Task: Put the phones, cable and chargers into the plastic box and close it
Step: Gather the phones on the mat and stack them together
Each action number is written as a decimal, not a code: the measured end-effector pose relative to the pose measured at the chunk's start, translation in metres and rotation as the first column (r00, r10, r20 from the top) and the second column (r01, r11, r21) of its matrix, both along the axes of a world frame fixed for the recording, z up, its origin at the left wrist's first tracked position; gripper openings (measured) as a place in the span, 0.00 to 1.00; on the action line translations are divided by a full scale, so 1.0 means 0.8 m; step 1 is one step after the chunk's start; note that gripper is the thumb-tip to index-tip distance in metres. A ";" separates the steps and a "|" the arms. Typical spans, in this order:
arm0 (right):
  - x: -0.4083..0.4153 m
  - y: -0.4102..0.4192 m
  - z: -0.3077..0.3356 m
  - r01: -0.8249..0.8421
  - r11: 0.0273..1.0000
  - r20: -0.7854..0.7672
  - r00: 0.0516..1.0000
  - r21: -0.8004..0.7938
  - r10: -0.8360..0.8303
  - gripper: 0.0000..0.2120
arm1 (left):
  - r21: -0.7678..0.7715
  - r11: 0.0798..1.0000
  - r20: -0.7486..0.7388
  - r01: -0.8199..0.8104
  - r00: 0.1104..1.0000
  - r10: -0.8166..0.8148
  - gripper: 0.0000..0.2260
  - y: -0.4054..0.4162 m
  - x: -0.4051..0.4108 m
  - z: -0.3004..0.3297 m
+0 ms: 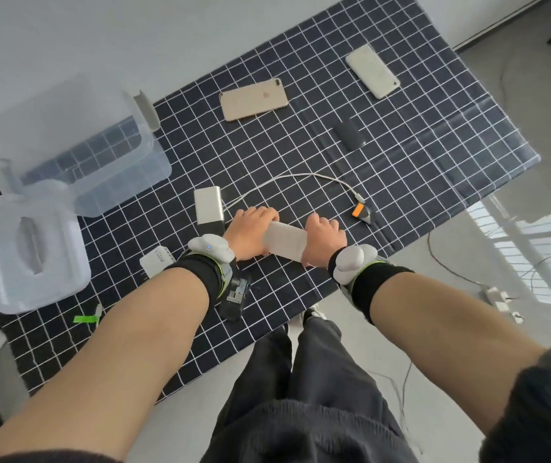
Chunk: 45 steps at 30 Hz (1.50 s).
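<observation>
Both my hands hold one white power bank (285,241) just above the checked cloth: my left hand (250,233) grips its left end, my right hand (325,237) its right end. A silver power bank (209,205) lies left of them with a white cable (300,178) running from it to an orange-tipped plug (359,210). A white 150W charger (157,262) sits by my left wrist. A gold phone (254,99), a white phone (372,71) and a dark charger (350,133) lie farther back. The clear plastic box (100,152) stands open at the left, its lid (31,252) beside it.
A dark checked cloth (417,182) covers the table, whose near edge runs diagonally by my legs. A black device (235,295) lies under my left wrist. A green-tagged item (88,317) lies near the lid. On the floor at right are cables and a power strip (501,300).
</observation>
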State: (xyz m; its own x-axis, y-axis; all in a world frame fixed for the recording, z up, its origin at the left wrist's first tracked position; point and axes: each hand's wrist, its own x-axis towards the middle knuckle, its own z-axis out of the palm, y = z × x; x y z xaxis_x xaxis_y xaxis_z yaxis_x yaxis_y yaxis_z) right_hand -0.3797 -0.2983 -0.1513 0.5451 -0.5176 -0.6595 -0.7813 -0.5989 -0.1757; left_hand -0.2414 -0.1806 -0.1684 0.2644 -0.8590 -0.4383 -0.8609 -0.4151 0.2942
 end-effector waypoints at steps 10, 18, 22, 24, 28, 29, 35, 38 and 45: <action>0.064 -0.048 0.030 0.009 0.999 0.269 0.963 0.041 -0.020 0.11 | -0.256 0.936 -0.189 -0.240 0.962 0.195 0.06 0.003 0.035 0.029; 0.033 -0.034 0.017 -0.287 0.958 0.060 0.957 0.018 0.285 0.08 | -0.090 0.990 -0.223 -0.112 0.971 0.089 0.12 0.023 0.025 0.017; 0.020 -0.023 0.003 -0.177 0.983 0.145 0.975 0.040 0.169 0.10 | -0.040 0.987 -0.231 -0.153 0.963 0.140 0.21 0.023 0.017 0.002; 0.017 -0.020 -0.006 -0.139 0.989 0.151 0.980 0.045 0.131 0.10 | -0.013 0.982 -0.231 -0.188 0.956 0.180 0.23 0.023 0.014 -0.005; 0.013 -0.017 -0.016 -0.120 0.993 0.186 0.975 -0.003 0.118 0.11 | -0.009 0.977 -0.212 -0.212 0.955 0.206 0.23 0.020 0.010 -0.009; 0.012 -0.016 -0.018 -0.117 0.993 0.194 0.974 -0.014 0.117 0.11 | -0.001 0.978 -0.211 -0.210 0.956 0.205 0.24 0.019 0.010 -0.008; 0.013 -0.019 -0.016 -0.136 0.990 0.177 0.975 -0.021 0.138 0.12 | 0.047 0.991 -0.219 -0.128 0.966 0.135 0.20 0.014 0.018 -0.006; 0.022 -0.027 -0.004 -0.165 0.986 0.136 0.977 -0.017 0.165 0.12 | 0.067 0.993 -0.255 -0.096 0.961 0.110 0.17 0.007 0.034 0.002; 0.085 -0.082 0.036 -0.119 0.991 0.170 0.977 -0.069 0.129 0.11 | -0.082 0.964 -0.131 -0.253 0.962 0.242 0.12 -0.047 0.122 0.044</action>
